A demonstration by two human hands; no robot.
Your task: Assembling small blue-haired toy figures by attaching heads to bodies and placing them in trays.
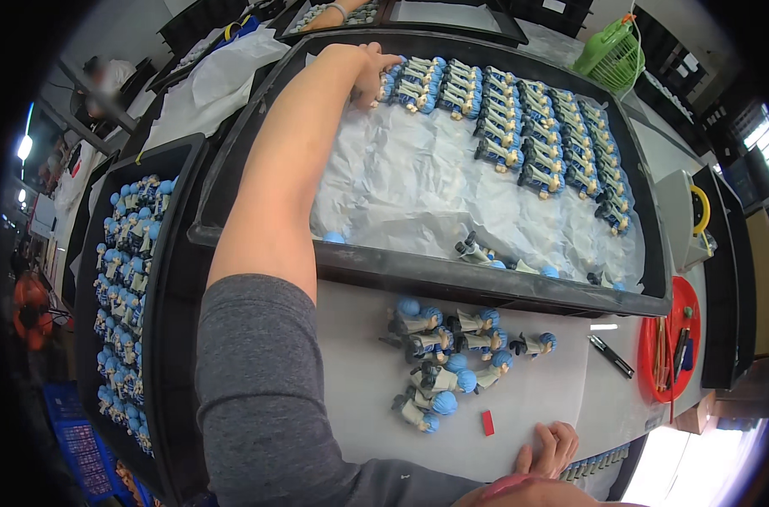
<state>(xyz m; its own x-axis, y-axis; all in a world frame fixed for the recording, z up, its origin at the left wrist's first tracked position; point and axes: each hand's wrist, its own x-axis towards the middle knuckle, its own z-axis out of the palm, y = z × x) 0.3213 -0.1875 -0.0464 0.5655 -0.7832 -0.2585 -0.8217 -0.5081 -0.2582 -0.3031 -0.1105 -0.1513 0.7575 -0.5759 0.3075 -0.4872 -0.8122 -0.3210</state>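
My left hand (369,69) reaches to the far left corner of a large black tray (452,283) lined with white paper. Its fingers are closed on a small blue-headed figurine (387,86) at the end of the rows of figurines (528,127) laid along the tray's back and right side. A few loose figurines (477,252) lie at the tray's near edge. My right hand (553,446) rests on the near edge of the white table with fingers spread, holding nothing. A pile of several figurines (443,355) lies on the table between my arms.
A second black tray (166,279) on the left is filled with figurines. A small red block (487,422) and a black pen (611,356) lie on the table. A red round tray (684,296) holds tools at right. A green fan (613,55) stands far right; another person's hand (333,13) works at the top.
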